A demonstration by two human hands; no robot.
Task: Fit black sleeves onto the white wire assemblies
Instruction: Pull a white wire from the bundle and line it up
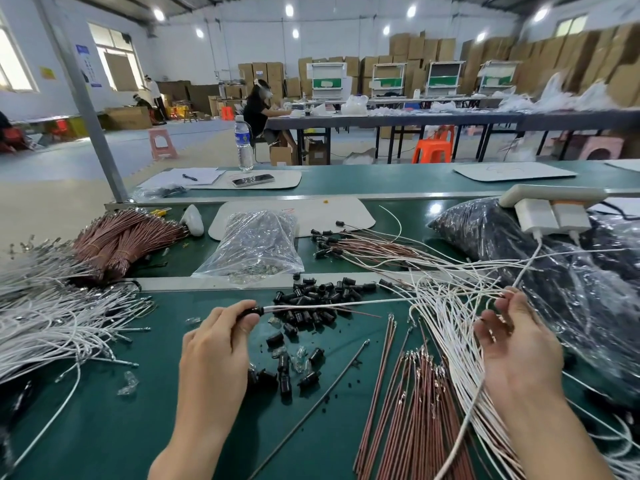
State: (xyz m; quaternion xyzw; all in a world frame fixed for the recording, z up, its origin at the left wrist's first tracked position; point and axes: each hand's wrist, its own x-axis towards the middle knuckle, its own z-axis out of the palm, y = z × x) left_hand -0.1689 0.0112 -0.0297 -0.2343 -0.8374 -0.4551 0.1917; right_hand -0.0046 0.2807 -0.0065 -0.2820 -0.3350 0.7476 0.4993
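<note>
Pinching a black sleeve [250, 311] between thumb and fingertips, the left hand [214, 344] held it just above the bench [104, 427]. The white wire assembly [346, 304] ran out of the sleeve's right end toward a tangled heap of white wires [446, 327]. The right hand [516, 344] lay palm-up among those strands with fingers loosely curled. Whether its thumb and forefinger nipped a strand could not be determined.

Hazards noted, as judgement:

1. The held wires disappeared into the heap. Drawing them clear could snag neighbouring strands, drag several across the bench, or pull the wires back out of the sleeve.
2. The grip on the sleeve was by the tips only. A sharp tug from the right could twist or slip it free before it seated.
3. A white charger cable [530, 265] hung from the power strip [550, 195] into the same heap. It resembled the work wires and could be caught by mistake, pulling the strip off the black plastic bag [502, 237].
4. Loose sleeves [318, 292] lay scattered between the hands, with small clear plastic scraps [128, 382] among them. A forearm sweep could scatter them or push them under the copper-brown wires [415, 410].
5. A thin brown strand lay close beside the held white pair. Whether it belonged to the assembly could not be told, so mixed wiring was possible.
</note>
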